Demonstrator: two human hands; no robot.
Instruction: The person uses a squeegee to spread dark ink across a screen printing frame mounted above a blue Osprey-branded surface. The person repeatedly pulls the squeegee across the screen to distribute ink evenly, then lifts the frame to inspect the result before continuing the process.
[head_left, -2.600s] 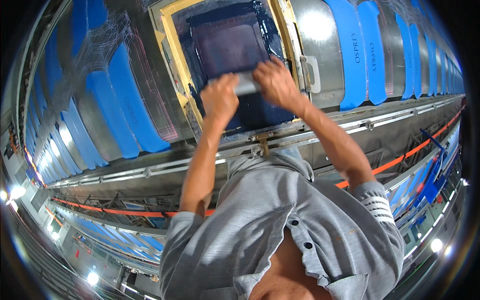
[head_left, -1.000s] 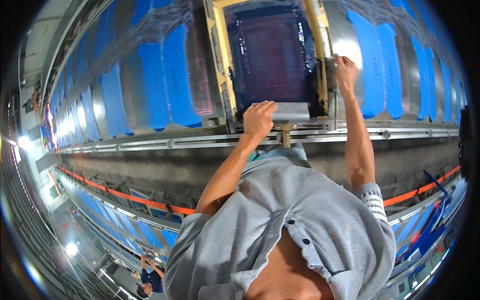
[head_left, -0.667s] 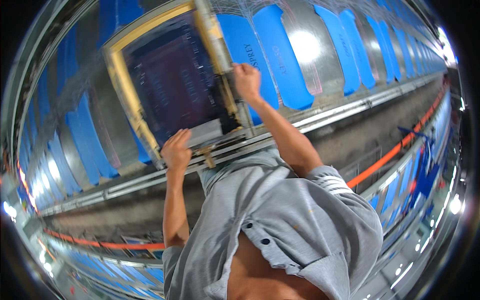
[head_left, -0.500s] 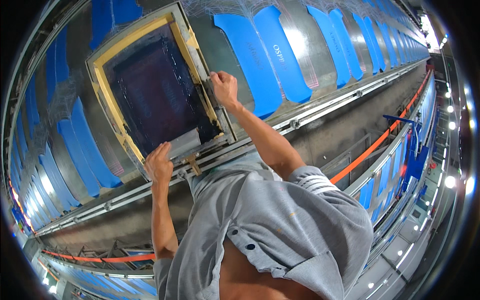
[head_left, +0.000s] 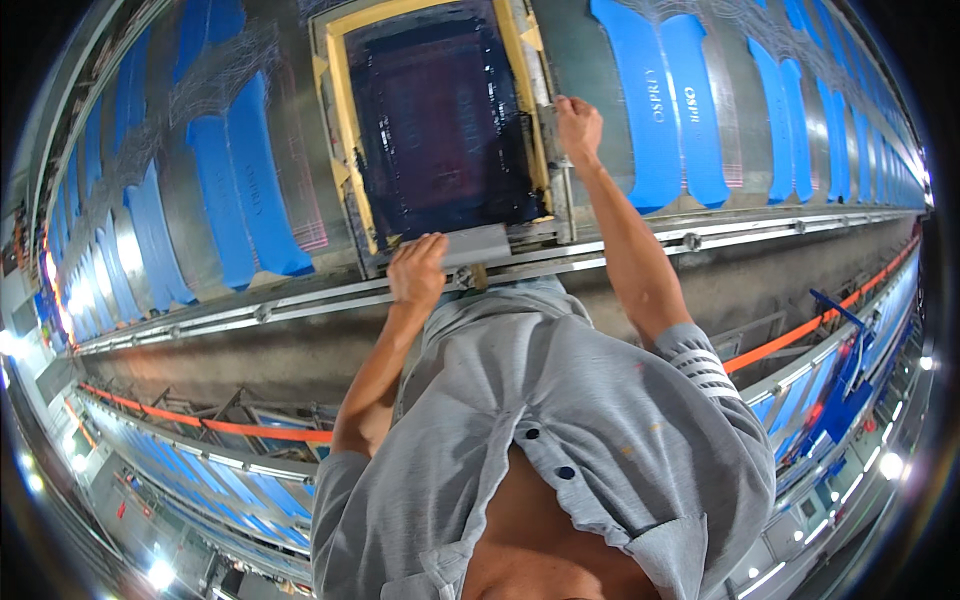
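A screen-printing frame (head_left: 333, 150), its inner edges lined with yellow tape, lies on the long table in front of me. Dark ink (head_left: 445, 215) covers much of its mesh, and blue fabric shows faintly beneath. At the frame's near end rests a grey, flat-bladed squeegee (head_left: 475, 245). My left hand (head_left: 418, 268) is closed over the squeegee's left end; the fingertips are partly hidden. My right hand (head_left: 580, 130) has its fingers curled against the frame's right side rail, thumb and forefinger on the edge.
Blue cut fabric pieces (head_left: 655, 105) with printed lettering lie in pairs along the table on both sides. A metal rail (head_left: 640, 245) with clamps runs along the near edge. Behind me, past an orange strip (head_left: 800, 310), stands another table bearing blue pieces.
My view has turned, so the frame and table appear farther right and more upright. Both hands keep about the same places, left on the squeegee and right at the frame's side.
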